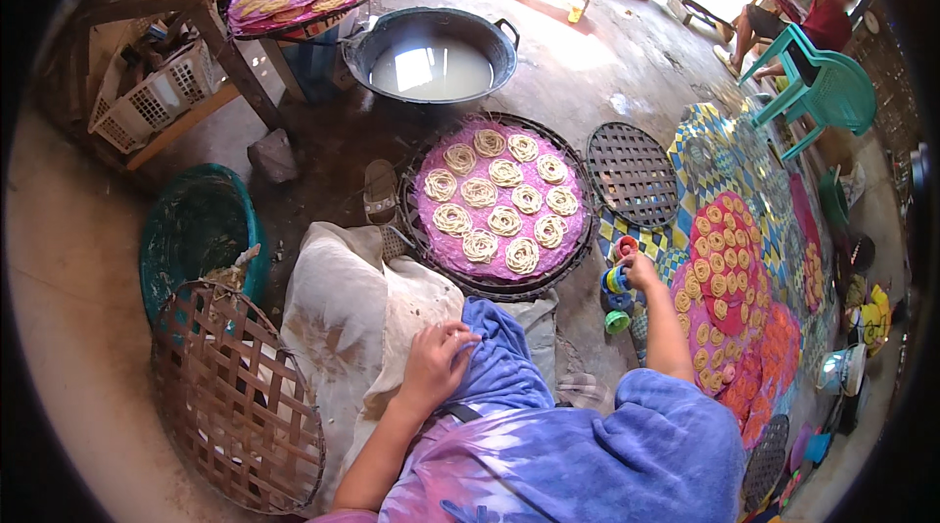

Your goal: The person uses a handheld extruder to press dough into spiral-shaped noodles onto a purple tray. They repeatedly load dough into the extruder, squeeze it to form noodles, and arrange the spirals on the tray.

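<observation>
My right hand (641,271) reaches out to the right of the round tray (422,241). Its fingers are closed on a small cylindrical thing (616,280) in blue and yellow, with a red part above and a green part below; its kind I cannot make out. In my lap lies my left hand (436,361), loosely bent, fingers apart and resting on the blue cloth (504,352), holding nothing. On the woven tray in front of me, a pink sheet (450,143) carries several coiled rings of pale noodle-like strands (479,192).
A dark basin (431,68) of cloudy liquid stands beyond the tray. Left are a green tub (201,229) and a woven basket (240,396). A flat woven tray (634,175) lies right, near pink sheets of coils (725,259). A person (827,19) sits by a green chair (832,82).
</observation>
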Demonstrator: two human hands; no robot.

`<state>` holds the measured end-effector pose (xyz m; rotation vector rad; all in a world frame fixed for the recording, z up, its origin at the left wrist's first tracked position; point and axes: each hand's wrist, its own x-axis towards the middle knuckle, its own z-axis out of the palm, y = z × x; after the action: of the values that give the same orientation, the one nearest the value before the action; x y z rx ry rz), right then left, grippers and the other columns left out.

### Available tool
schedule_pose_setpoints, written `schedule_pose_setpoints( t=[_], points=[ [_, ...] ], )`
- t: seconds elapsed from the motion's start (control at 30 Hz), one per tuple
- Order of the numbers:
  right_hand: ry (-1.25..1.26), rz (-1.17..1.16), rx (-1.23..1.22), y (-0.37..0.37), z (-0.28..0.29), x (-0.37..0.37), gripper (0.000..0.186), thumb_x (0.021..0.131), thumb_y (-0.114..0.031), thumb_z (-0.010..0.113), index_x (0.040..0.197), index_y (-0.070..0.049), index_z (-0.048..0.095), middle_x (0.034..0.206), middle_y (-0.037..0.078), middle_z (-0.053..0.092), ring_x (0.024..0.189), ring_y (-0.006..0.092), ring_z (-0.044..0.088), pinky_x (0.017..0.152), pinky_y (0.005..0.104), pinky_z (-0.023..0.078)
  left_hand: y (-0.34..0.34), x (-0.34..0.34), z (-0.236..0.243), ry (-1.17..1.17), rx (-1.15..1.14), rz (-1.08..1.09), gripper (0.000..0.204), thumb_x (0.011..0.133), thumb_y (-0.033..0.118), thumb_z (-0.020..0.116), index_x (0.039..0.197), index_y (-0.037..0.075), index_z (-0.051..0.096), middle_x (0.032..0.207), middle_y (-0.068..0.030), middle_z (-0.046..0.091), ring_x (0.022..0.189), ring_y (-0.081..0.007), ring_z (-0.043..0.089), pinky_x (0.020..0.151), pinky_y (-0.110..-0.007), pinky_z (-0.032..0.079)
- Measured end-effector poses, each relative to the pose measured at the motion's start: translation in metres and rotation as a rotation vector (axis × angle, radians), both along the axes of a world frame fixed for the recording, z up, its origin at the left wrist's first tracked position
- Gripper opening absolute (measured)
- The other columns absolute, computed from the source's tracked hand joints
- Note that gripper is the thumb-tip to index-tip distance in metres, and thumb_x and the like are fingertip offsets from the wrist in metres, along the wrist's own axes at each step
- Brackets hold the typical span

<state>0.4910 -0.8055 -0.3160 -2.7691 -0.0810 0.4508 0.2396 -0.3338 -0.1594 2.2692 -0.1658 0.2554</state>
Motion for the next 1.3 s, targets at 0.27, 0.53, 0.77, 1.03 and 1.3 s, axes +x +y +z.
schedule_pose_setpoints(
  t=[0.27,0.53,0.77,1.03,1.3],
  points=[
    [-0.304,-0.142,-0.008,0.033,0.079,0.112,0.019,0.075,-0.013,0.065,0.089,-0.005,0.074,0.089,0.019,0.072,0.084,0.0337,0.07,0.077,0.0413,0.054,0.0,-0.006,-0.008,-0.032,0.064,0.033,0.013,0.083,0.013,0.07,0.096,0.013,0.067,0.096,-0.0052,0.066,0.089,-0.0259,0.062,0.079,-0.041,0.045],
    [-0.407,-0.329,0.06,0.205,0.066,0.245,0.02,0.072,-0.011,0.067,0.091,-0.008,0.073,0.095,0.019,0.072,0.094,0.0318,0.07,0.086,0.0388,0.054,0.001,0.004,-0.005,0.002,0.113,0.048,0.012,0.083,0.015,0.068,0.095,0.013,0.068,0.095,-0.0049,0.066,0.087,-0.0258,0.063,0.078,-0.04,0.046],
    [-0.361,-0.282,0.07,0.246,0.048,0.261,0.023,0.073,-0.006,0.061,0.088,0.008,0.071,0.097,0.033,0.067,0.096,0.0436,0.067,0.084,0.0462,0.055,0.004,0.004,-0.004,0.039,0.113,0.07,0.012,0.085,0.016,0.067,0.095,0.012,0.068,0.097,-0.0055,0.067,0.088,-0.0254,0.064,0.079,-0.039,0.047],
    [-0.34,0.107,0.376,0.389,0.061,0.234,0.021,0.069,-0.012,0.068,0.087,-0.003,0.074,0.088,0.022,0.071,0.087,0.0338,0.07,0.083,0.0416,0.055,0.001,0.017,0.0,0.044,0.114,0.027,0.015,0.085,0.016,0.067,0.1,0.012,0.067,0.099,-0.0057,0.065,0.091,-0.0263,0.062,0.081,-0.039,0.046],
    [-0.332,0.329,0.623,0.456,0.06,0.157,0.02,0.074,-0.007,0.069,0.094,-0.002,0.073,0.098,0.021,0.07,0.094,0.0341,0.068,0.084,0.0405,0.054,0.028,0.076,-0.008,0.066,0.076,0.078,0.024,0.083,0.012,0.068,0.107,0.01,0.065,0.103,-0.0095,0.064,0.097,-0.0294,0.062,0.085,-0.042,0.047]
  ],
)
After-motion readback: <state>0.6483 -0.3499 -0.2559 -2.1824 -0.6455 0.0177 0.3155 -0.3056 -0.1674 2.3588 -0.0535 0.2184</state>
